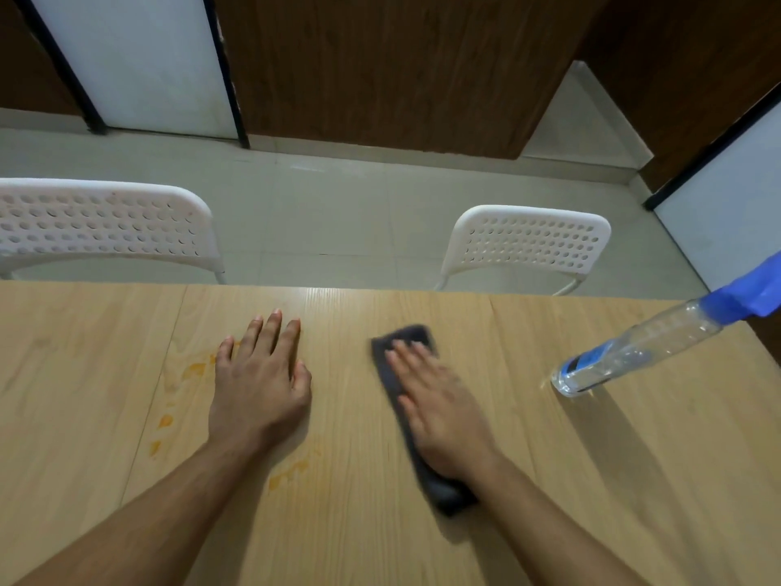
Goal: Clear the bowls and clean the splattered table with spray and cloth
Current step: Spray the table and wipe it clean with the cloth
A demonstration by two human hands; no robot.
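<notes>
On the light wood-grain table (549, 480), the right hand (443, 412) lies flat, palm down, on a dark grey folded cloth (448, 494), its fingers (408, 353) straight and close together, pressing the cloth against the tabletop; the hand is slightly blurred. The cloth is a long strip running from near the table's far edge back toward the near edge, showing beyond the fingertips and behind the wrist. The left hand (258, 378) rests palm down on the bare tabletop to the left of the cloth and well apart from it, fingers straight and a little spread, thumb tucked beside the palm. Orange splatter stains (194, 370) mark the wood just left of the left hand, with further spots (165, 421) trailing toward the near edge and a smear (289, 473) beside the left forearm. A clear plastic spray bottle with a blue nozzle head (642, 346) stands near the table's far right corner, well apart from the right hand. Beyond the far edge stand two white perforated plastic chairs, one toward the left (105, 224), one toward the right (532, 247), on a pale tiled floor (338, 205).
</notes>
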